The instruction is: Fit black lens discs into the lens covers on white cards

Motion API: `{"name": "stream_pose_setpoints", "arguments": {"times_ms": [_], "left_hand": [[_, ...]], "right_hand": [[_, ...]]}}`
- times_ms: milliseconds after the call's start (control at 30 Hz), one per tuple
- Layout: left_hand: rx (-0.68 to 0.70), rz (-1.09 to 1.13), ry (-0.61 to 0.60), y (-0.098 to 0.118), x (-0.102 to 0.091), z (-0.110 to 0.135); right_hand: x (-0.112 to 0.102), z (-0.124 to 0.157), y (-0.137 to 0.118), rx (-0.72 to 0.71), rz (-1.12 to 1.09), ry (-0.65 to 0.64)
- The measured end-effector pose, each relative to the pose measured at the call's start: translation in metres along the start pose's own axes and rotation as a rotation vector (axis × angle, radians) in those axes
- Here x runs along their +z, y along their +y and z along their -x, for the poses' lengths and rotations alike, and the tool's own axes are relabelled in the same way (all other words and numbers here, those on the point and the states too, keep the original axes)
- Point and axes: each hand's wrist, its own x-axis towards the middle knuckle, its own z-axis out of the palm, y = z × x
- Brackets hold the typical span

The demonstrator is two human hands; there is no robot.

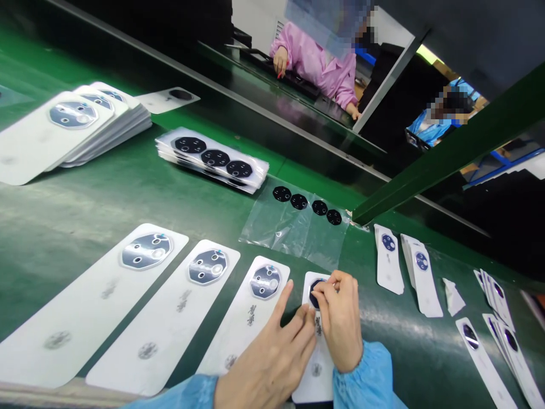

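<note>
A white phone-back-shaped panel lies flat in front of me, with a dark octagonal lens cover near its top. Over that cover bends my right hand, thumb and fingers pinched at it; the fingertips hide part of it. My left hand rests low over the panel, fingers stretched out, index pointing up and the others at the panel's left edge beside the right fingertips. To the left lie more panels, each with a shiny octagonal plate at its top.
A clear plastic sheet carries several black octagonal pieces. Behind it lies a stack of bagged pieces; a panel stack stands at left. More panels lie right, by a green post. Beyond, a person in pink works.
</note>
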Motion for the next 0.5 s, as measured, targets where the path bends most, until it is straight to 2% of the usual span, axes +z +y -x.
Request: {"name": "stream_pose_setpoints", "arguments": {"times_ms": [100,167,233,267,367,433,500], "left_hand": [[-0.015,-0.005,-0.003,0.000,0.002,0.000],[-0.017,-0.005,-0.016,0.000,0.002,0.001],[-0.006,-0.003,-0.027,0.000,-0.001,0.002],[0.001,-0.006,-0.037,0.000,-0.003,0.002],[0.020,-0.021,-0.071,0.000,-0.006,0.004],[0.028,-0.027,-0.085,0.000,-0.003,0.005],[0.024,-0.035,-0.080,0.002,0.003,0.007]], "right_hand": [[-0.001,0.005,-0.002,-0.002,-0.032,-0.045],[-0.010,0.007,0.002,0.032,-0.142,-0.116],[-0.025,0.009,0.011,0.127,-0.259,-0.152],[-0.033,0.009,0.016,0.193,-0.307,-0.129],[-0.051,0.012,0.037,0.386,-0.437,0.066],[-0.053,0.010,0.049,0.469,-0.498,0.141],[-0.048,0.005,0.061,0.502,-0.490,0.161]]}}
